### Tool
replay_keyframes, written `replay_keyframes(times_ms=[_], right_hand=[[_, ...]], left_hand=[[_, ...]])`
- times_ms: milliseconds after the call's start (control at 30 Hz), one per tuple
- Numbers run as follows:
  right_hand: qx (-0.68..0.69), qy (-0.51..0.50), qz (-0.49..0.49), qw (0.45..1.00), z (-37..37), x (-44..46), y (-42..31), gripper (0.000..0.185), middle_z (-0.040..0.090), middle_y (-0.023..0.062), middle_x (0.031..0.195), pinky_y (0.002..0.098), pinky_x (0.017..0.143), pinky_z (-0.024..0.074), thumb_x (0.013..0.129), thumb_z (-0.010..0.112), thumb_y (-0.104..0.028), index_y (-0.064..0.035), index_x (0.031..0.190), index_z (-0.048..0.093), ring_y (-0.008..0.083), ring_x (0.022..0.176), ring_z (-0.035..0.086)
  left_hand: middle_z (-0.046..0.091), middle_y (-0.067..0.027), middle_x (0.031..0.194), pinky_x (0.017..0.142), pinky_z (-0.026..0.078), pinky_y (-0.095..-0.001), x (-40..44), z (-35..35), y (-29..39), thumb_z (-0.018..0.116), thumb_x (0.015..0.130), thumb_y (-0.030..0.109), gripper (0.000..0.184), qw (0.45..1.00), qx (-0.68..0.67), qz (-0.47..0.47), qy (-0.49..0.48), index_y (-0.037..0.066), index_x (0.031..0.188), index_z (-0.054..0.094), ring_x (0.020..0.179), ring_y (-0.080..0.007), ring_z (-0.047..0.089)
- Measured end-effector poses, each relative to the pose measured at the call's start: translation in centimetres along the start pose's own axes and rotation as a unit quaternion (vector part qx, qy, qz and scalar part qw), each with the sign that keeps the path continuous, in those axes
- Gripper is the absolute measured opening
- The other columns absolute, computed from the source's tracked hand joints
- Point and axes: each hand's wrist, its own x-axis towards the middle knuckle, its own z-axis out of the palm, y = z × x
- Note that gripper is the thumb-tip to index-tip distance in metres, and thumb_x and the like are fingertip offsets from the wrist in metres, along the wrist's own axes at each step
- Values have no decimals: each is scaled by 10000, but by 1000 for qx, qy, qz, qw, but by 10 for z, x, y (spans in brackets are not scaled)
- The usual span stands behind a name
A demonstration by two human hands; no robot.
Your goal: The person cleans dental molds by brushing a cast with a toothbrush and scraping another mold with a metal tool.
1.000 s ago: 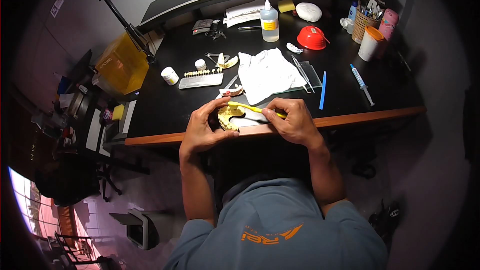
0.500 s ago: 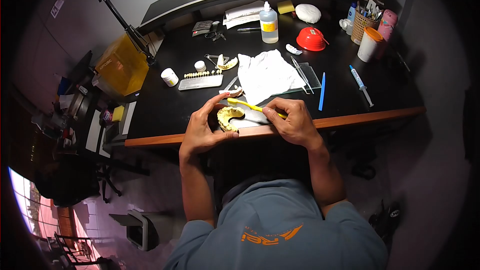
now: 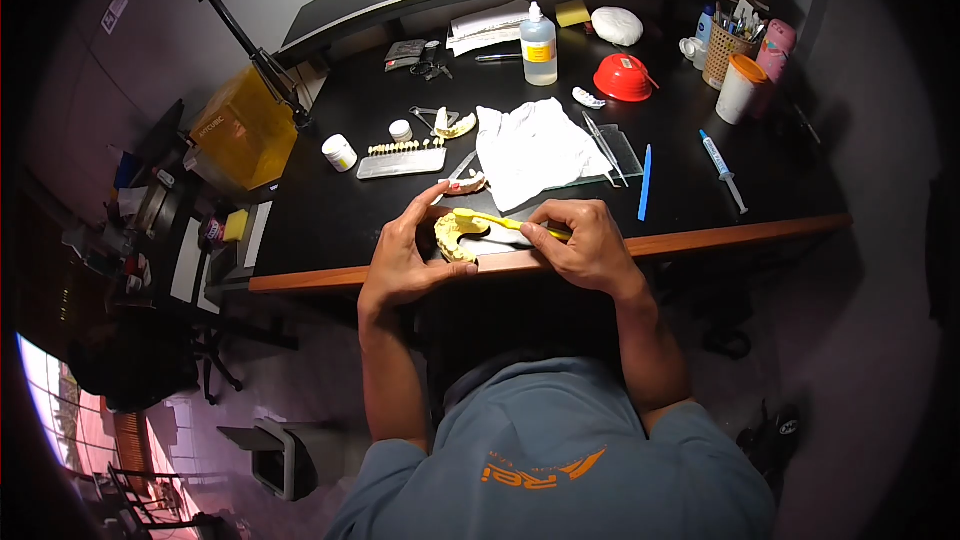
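Left hand [image 3: 405,255]: gripping yellow dental cast [image 3: 452,236], between both hands. Right hand [image 3: 583,243]: closed on yellow toothbrush [image 3: 510,223], its head at the cast's upper part. Beyond the hands: white cloth [image 3: 535,152]; right of it, tweezers [image 3: 605,148]; farther off, red bowl [image 3: 622,78].

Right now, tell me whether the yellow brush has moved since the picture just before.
Yes: the yellow brush has its head shifted toward the desk's wooden front edge.
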Motion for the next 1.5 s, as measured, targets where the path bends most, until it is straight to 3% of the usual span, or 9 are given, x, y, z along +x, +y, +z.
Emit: replay_keyframes(times_ms=[133,233,333,533,633,833,933,1033,1500], right_hand=[[3,2,9,1000,-1,1,-1,255,741,137,740,350,611,496,1035,756,-203,40,974,799,168,627,664],[24,13,16,1000,-2,2,-6,255,760,160,769,346,638,521,1032,757,-202,46,985,799,181,663,700],[-2,-9,-4,1000,0,1,0,262,776,169,803,346,672,548,1039,755,-202,52,994,800,198,697,732],[51,35,-17,998,3,2,0,270,789,168,830,370,713,575,1047,749,-206,50,989,808,243,735,766],[12,13,-36,999,4,1,6,266,783,176,822,367,721,578,1064,733,-202,50,1020,808,237,733,762],[-6,-6,15,1000,1,3,0,309,763,178,790,380,646,537,1089,720,-239,50,1001,787,260,646,706],[0,11,9,1000,3,3,3,329,743,180,765,392,611,508,1103,702,-248,45,973,775,257,619,685],[-72,1,13,997,4,2,-4,339,721,180,741,389,605,498,1120,683,-251,42,976,772,224,618,679],[-21,3,26,999,5,3,-1,370,722,174,732,383,621,511,1105,713,-282,48,944,764,227,619,685]], left_hand=[[789,-181,1231,1041,580,-372,1,-6,-18,1068,667,341,995,996,70,-13,-49,-2,1498,641,1134,-247,773],[789,-176,1218,1027,583,-372,2,1,-18,1069,666,342,950,999,23,47,5,-9,1456,674,1118,-250,774],[787,-176,1214,1026,583,-373,0,2,-8,1076,653,350,911,999,-33,-7,16,-20,1400,706,1128,-256,772],[794,-183,1220,1038,581,-378,1,-3,-25,1076,645,341,1004,998,62,15,-20,0,1485,644,1149,-259,773],[790,-182,1228,1026,583,-376,1,1,-9,1075,646,332,951,1000,-20,-7,4,-5,1441,677,1141,-256,772],[786,-194,1288,1065,574,-392,2,-6,-18,1069,652,320,1017,996,65,-9,-52,19,1515,624,1203,-274,765],[786,-188,1291,1067,570,-388,2,1,-14,1069,653,322,982,999,10,32,-3,10,1486,653,1199,-271,766],[778,-195,1310,1073,565,-387,1,-1,-6,1067,656,331,946,1000,-1,-12,-3,-1,1453,682,1209,-277,761],[778,-209,1286,1054,575,-389,0,-2,-15,1074,642,345,1000,1000,20,8,-10,20,1496,666,1199,-280,763]])
